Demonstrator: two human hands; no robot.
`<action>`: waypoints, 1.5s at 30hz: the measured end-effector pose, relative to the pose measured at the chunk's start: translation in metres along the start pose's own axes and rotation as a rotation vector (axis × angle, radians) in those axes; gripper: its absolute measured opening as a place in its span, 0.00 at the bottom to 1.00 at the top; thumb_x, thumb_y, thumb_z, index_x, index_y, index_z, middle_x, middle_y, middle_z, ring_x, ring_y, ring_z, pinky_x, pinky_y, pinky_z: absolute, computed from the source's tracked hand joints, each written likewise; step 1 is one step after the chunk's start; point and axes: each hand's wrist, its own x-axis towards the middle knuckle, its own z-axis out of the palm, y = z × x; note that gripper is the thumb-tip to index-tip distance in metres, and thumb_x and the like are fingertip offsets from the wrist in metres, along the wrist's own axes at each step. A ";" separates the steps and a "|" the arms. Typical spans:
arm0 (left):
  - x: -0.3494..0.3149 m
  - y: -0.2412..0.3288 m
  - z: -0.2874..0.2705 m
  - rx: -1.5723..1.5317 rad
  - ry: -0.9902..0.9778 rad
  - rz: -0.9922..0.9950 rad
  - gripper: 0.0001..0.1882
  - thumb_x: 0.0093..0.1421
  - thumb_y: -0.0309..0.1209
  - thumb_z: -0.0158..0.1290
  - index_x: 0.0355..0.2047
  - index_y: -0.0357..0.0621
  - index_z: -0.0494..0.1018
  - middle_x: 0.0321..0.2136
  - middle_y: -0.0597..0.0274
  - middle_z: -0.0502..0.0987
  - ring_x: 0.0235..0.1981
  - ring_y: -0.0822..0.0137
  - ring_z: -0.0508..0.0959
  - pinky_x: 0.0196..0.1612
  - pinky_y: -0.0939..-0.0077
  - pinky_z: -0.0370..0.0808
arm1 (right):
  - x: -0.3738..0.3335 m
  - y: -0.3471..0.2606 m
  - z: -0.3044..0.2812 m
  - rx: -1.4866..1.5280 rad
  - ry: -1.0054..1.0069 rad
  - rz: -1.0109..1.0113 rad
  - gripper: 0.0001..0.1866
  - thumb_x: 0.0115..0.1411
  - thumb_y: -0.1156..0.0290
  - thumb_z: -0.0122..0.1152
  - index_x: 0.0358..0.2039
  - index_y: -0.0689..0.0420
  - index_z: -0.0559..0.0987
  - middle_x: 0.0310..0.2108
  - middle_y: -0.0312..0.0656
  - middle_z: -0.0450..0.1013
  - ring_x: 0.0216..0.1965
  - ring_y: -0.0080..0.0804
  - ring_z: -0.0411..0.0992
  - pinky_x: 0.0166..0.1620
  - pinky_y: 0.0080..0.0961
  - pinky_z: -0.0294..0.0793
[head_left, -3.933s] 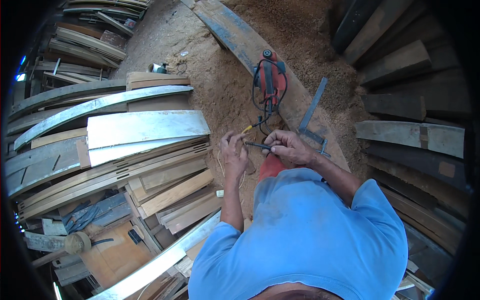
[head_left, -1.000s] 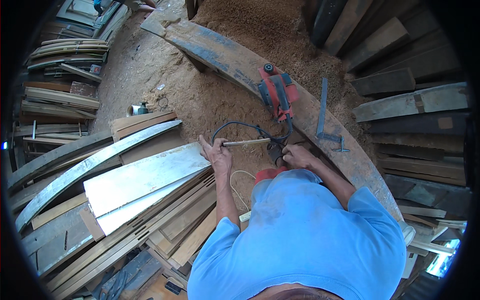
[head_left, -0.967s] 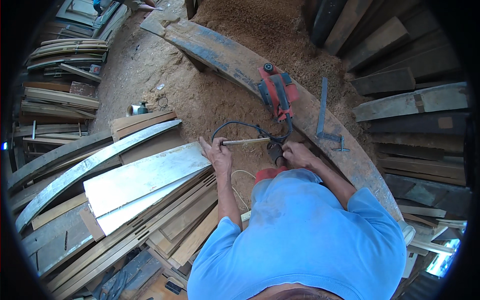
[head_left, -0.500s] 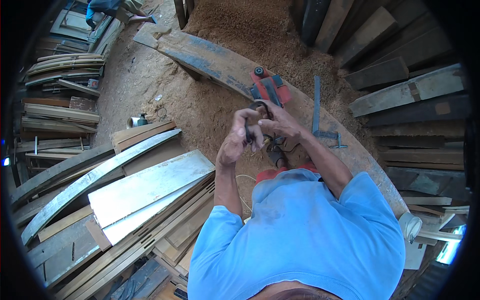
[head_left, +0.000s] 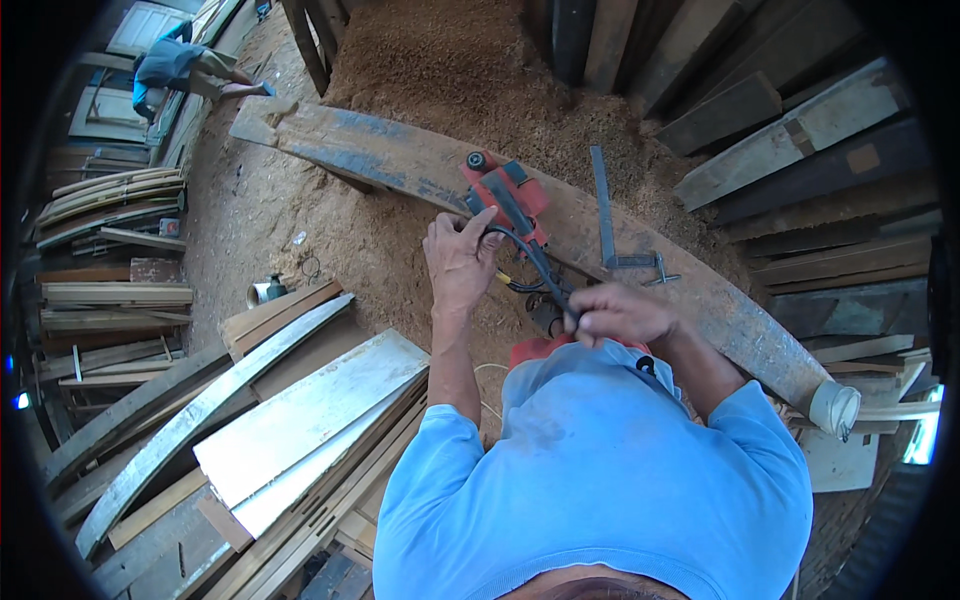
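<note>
A red and black power tool, apparently an electric planer (head_left: 512, 198), lies on a long wooden bench (head_left: 720, 325). Its black cable (head_left: 538, 258) loops between my two hands in front of the bench. My left hand (head_left: 460, 258), just beside the tool, pinches the cable between thumb and fingers. Lower and to the right, my right hand (head_left: 628, 312) is closed round another stretch of it, close to my shirt; that hand is slightly blurred. A bit of yellow shows on the cable below my left hand.
On the bench lie a metal try square (head_left: 606, 215) and a small clamp (head_left: 662, 272). White boards (head_left: 310, 410) and curved planks are stacked at left. Timber (head_left: 790, 150) leans at right. Sawdust (head_left: 430, 60) heaps behind the bench. Another person (head_left: 172, 68) bends over at far left.
My hands, close together before, have moved apart: the right drew down toward my body, stretching the cable between them. The view shifted, bringing more of the other person into sight.
</note>
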 end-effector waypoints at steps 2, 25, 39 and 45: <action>0.001 0.006 0.002 -0.110 -0.111 -0.124 0.15 0.60 0.28 0.59 0.48 0.51 0.81 0.32 0.55 0.75 0.33 0.54 0.76 0.38 0.61 0.74 | 0.008 -0.004 0.018 -0.042 -0.045 -0.050 0.15 0.68 0.63 0.53 0.45 0.63 0.76 0.30 0.36 0.75 0.33 0.20 0.73 0.39 0.23 0.74; -0.108 -0.067 -0.038 -1.791 0.365 -0.413 0.12 0.65 0.27 0.52 0.48 0.36 0.75 0.23 0.66 0.70 0.27 0.72 0.70 0.38 0.70 0.71 | 0.105 0.114 -0.056 -0.890 0.508 0.368 0.21 0.60 0.66 0.59 0.52 0.61 0.73 0.52 0.58 0.72 0.56 0.55 0.71 0.58 0.45 0.69; -0.159 -0.095 -0.058 -0.052 -0.648 -0.304 0.13 0.48 0.19 0.53 0.27 0.55 0.82 0.61 0.52 0.71 0.64 0.46 0.65 0.67 0.56 0.59 | 0.079 0.047 -0.058 0.434 0.481 -0.107 0.13 0.70 0.62 0.52 0.36 0.59 0.77 0.18 0.23 0.56 0.19 0.12 0.52 0.23 0.16 0.52; -0.213 -0.118 0.021 0.350 -1.195 -0.558 0.14 0.57 0.30 0.53 0.42 0.56 0.83 0.55 0.50 0.76 0.60 0.47 0.71 0.64 0.49 0.62 | 0.086 0.044 -0.049 0.555 0.415 -0.046 0.13 0.70 0.63 0.51 0.36 0.59 0.77 0.18 0.23 0.58 0.19 0.12 0.52 0.23 0.16 0.51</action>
